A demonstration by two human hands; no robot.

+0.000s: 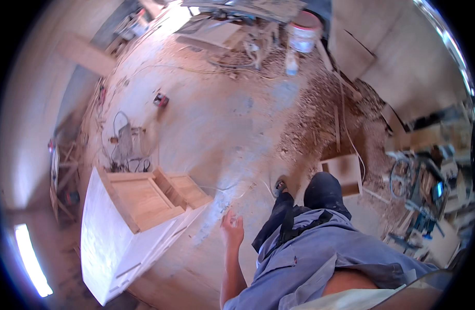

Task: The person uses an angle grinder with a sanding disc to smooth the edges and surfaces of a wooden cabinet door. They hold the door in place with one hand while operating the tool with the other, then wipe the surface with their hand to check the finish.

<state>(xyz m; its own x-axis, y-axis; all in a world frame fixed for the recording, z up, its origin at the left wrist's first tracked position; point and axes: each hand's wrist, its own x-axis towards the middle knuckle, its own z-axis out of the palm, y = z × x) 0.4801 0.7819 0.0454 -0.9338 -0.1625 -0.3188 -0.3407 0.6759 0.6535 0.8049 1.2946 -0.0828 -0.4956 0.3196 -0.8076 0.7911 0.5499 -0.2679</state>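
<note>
My left hand (232,227) hangs low in front of me, its fingers loosely apart and nothing in them. Just left of it stands a wooden cabinet (105,237), its outer faces pale and whitish. Bare wood panels and a narrow recess show on the cabinet's upper side, and a gap of floor separates it from the hand. My right hand does not show. Near my legs, on the right, lies an open wooden box (355,175), partly hidden behind my knee.
A small red-and-black object (161,100) sits on the dusty floor. Wood shavings (312,116) cover the right side, crossed by a pale cable (344,98). A lidded bucket (303,39) stands at the back. Cluttered machinery (418,181) is at far right.
</note>
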